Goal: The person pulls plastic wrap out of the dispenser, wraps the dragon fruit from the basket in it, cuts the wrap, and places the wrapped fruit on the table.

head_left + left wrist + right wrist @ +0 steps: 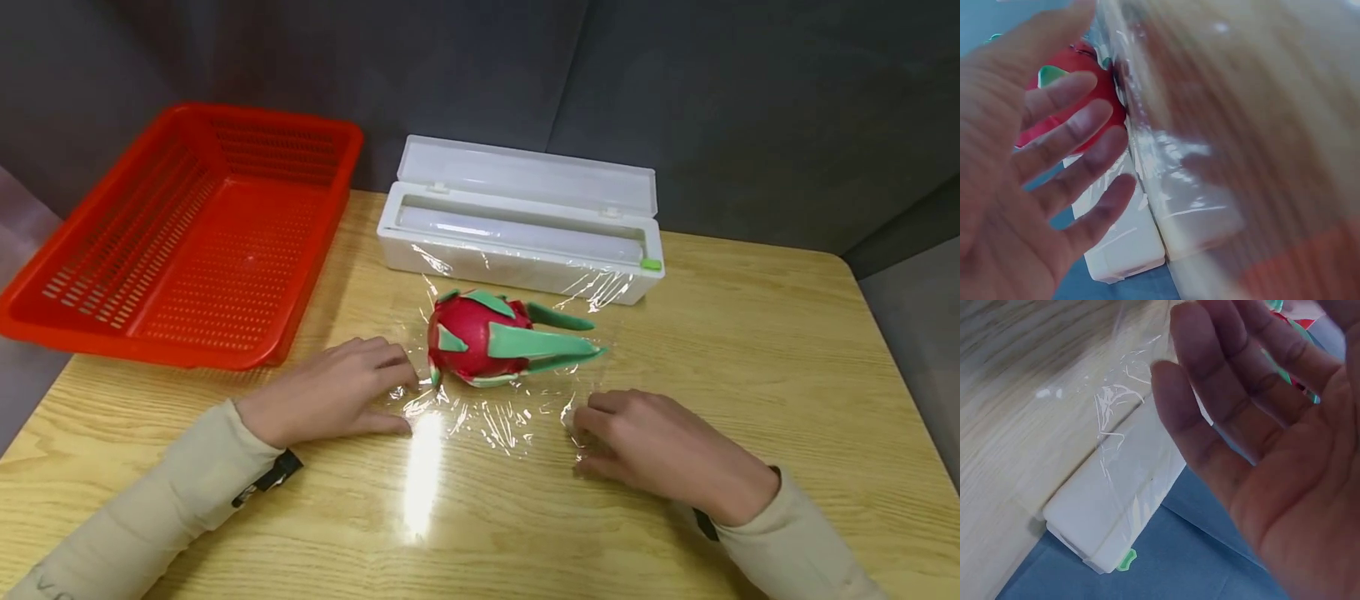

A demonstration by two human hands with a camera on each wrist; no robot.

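A red dragon fruit (471, 333) with green leaf tips lies on its side on a sheet of clear cling film (504, 427). The sheet stretches forward from a white cling film box (450, 254), whose lid (525, 179) stands raised over the roll (517, 236). My left hand (341, 387) touches the film's near left part, thumb and fingers apart; its fingers look loosely extended in the left wrist view. At the near right corner, my right hand (645, 437) rests with fingertips at the film edge, fingers slightly bent, thumb apart from them.
A red plastic basket (300, 292) with slotted walls stands to the left. Behind the wooden table (765, 350) hangs dark grey cloth (750, 125). A green tab (651, 264) sits at the box's right end.
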